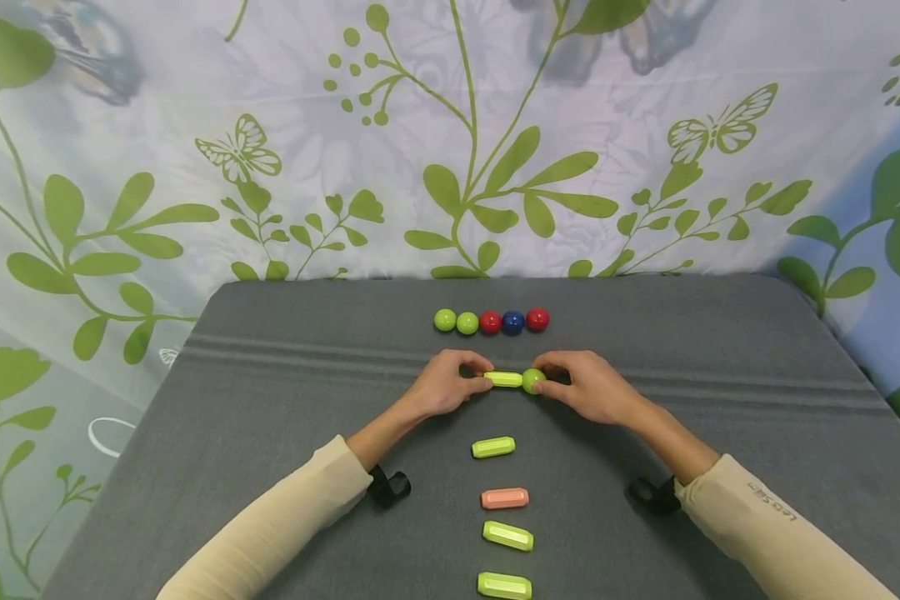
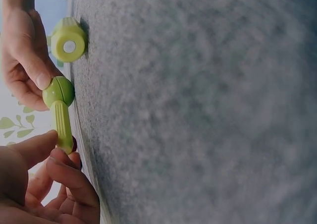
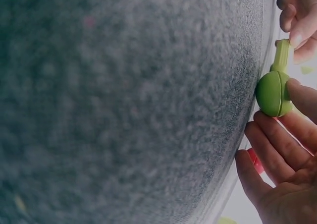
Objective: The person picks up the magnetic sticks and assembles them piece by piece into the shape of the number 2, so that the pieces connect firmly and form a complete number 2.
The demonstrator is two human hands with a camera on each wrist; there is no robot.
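Note:
My left hand (image 1: 446, 383) pinches the left end of a yellow-green stick (image 1: 504, 379) between thumb and fingers. At the stick's other end sits a green ball (image 1: 532, 381), which my right hand (image 1: 588, 385) holds between thumb and fingertips. Ball and stick meet end to end in the left wrist view, where the ball (image 2: 59, 91) shows a seam round its middle. Seen from the right wrist, the thumb presses the ball (image 3: 271, 94) from one side, and the stick (image 3: 281, 55) runs on to the left hand's fingers.
Beyond the hands, two green balls (image 1: 456, 322), two red balls (image 1: 491, 322) and a blue ball (image 1: 513, 322) form a row on the grey table (image 1: 307, 400). Nearer me lie several yellow-green sticks (image 1: 493, 447) and an orange-pink stick (image 1: 505, 498). A patterned cloth (image 1: 307, 150) hangs behind.

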